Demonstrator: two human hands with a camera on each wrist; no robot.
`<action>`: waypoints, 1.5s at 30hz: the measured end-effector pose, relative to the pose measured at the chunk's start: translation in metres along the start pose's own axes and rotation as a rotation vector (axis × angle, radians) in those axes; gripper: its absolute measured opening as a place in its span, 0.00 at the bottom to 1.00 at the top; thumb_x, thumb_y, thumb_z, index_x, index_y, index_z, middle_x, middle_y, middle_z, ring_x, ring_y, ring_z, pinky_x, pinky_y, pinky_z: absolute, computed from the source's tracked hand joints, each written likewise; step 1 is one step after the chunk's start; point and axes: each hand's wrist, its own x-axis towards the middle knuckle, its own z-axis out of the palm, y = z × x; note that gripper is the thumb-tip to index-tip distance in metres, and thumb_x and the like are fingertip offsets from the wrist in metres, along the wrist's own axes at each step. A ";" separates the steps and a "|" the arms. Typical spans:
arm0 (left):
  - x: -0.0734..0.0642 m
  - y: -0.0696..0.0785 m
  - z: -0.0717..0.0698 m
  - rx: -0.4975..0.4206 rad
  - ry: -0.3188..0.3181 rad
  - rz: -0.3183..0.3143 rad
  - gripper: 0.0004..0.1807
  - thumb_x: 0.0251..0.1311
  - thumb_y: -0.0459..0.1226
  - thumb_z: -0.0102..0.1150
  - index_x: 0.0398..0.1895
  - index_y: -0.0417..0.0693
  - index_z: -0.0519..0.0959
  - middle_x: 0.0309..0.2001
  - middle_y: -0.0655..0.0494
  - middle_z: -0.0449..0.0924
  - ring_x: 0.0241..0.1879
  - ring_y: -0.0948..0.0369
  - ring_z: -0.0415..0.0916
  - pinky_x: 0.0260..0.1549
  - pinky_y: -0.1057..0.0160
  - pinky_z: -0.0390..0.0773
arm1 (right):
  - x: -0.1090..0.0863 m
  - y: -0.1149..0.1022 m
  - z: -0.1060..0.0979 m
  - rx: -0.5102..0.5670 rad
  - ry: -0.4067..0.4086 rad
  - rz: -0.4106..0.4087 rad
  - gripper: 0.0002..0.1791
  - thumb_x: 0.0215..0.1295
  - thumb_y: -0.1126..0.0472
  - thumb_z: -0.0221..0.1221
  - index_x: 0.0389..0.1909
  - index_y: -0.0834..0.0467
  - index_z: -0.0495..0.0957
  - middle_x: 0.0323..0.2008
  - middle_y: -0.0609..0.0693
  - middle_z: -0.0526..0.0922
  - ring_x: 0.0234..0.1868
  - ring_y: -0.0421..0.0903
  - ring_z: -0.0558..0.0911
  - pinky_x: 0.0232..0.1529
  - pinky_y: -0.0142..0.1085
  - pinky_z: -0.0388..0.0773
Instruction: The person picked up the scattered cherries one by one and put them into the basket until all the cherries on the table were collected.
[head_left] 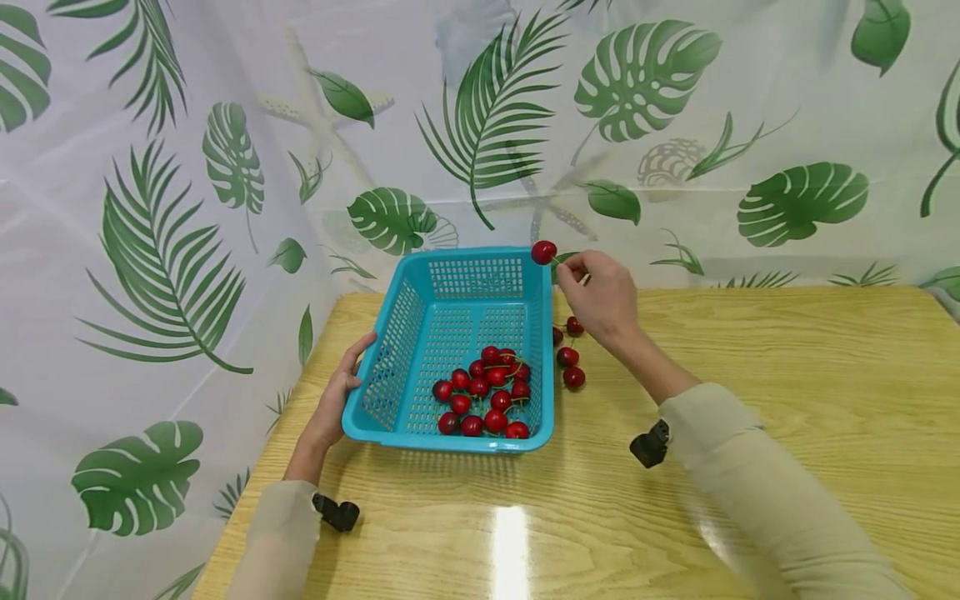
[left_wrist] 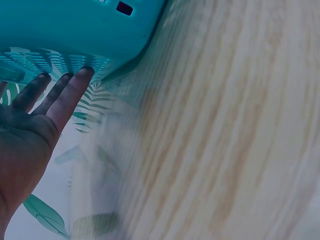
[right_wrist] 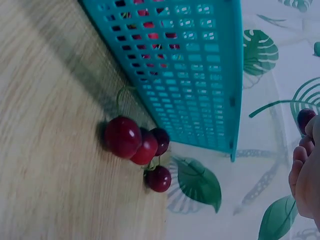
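Observation:
A red cherry (head_left: 543, 252) hangs over the far right corner of a blue plastic basket (head_left: 450, 442). My right hand (head_left: 602, 296) pinches it by the stem between thumb and forefinger. In the right wrist view that hand (right_wrist: 306, 172) shows at the right edge, the dark cherry (right_wrist: 305, 119) at its fingertips. Several red cherries (head_left: 478, 387) lie in the near right part of the basket. Along the left wall rests my left hand (head_left: 335, 406); the left wrist view shows its straight fingers (left_wrist: 67, 102) against the perforated side.
On the wooden table (head_left: 750, 400), just right of the basket, lie several more cherries (head_left: 573, 378) with stems. A white sheet with a green leaf print (head_left: 480, 125) stands behind the table and along its left side.

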 end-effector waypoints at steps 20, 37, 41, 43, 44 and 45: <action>0.000 -0.002 0.000 0.012 0.002 0.004 0.43 0.55 0.32 0.30 0.80 0.50 0.46 0.73 0.33 0.50 0.57 0.52 0.67 0.45 0.63 0.76 | -0.012 -0.048 0.045 -0.214 -0.382 -0.160 0.08 0.67 0.59 0.59 0.33 0.59 0.83 0.27 0.50 0.81 0.23 0.45 0.75 0.22 0.37 0.70; 0.002 0.000 0.000 0.018 -0.009 0.008 0.42 0.56 0.33 0.29 0.80 0.50 0.44 0.74 0.33 0.49 0.59 0.53 0.66 0.46 0.63 0.76 | -0.021 -0.038 0.071 -0.412 -0.593 -0.146 0.15 0.69 0.63 0.53 0.20 0.55 0.71 0.19 0.50 0.72 0.21 0.46 0.73 0.22 0.39 0.71; 0.002 0.000 0.000 0.010 -0.004 0.003 0.42 0.56 0.32 0.29 0.80 0.51 0.45 0.74 0.32 0.49 0.58 0.54 0.67 0.46 0.63 0.76 | -0.023 -0.036 0.073 -0.466 -0.617 -0.151 0.13 0.69 0.63 0.53 0.22 0.56 0.74 0.20 0.51 0.74 0.24 0.48 0.76 0.23 0.40 0.75; 0.002 0.000 0.000 0.007 0.002 0.001 0.43 0.55 0.33 0.30 0.80 0.51 0.46 0.74 0.33 0.50 0.58 0.53 0.66 0.46 0.63 0.75 | -0.024 -0.037 0.074 -0.489 -0.637 -0.149 0.12 0.69 0.62 0.53 0.25 0.58 0.77 0.22 0.52 0.76 0.26 0.48 0.78 0.24 0.41 0.76; 0.001 0.000 0.000 0.008 0.004 0.001 0.43 0.55 0.33 0.30 0.80 0.51 0.46 0.74 0.33 0.50 0.59 0.53 0.66 0.46 0.63 0.75 | -0.024 -0.037 0.074 -0.501 -0.650 -0.146 0.11 0.70 0.62 0.52 0.28 0.58 0.78 0.23 0.52 0.77 0.27 0.49 0.79 0.25 0.41 0.77; 0.001 -0.001 0.000 0.008 0.006 0.001 0.43 0.55 0.33 0.30 0.80 0.52 0.46 0.74 0.33 0.50 0.59 0.53 0.66 0.47 0.63 0.75 | -0.025 -0.037 0.075 -0.510 -0.659 -0.143 0.11 0.70 0.62 0.52 0.30 0.59 0.80 0.24 0.52 0.78 0.29 0.49 0.80 0.25 0.42 0.78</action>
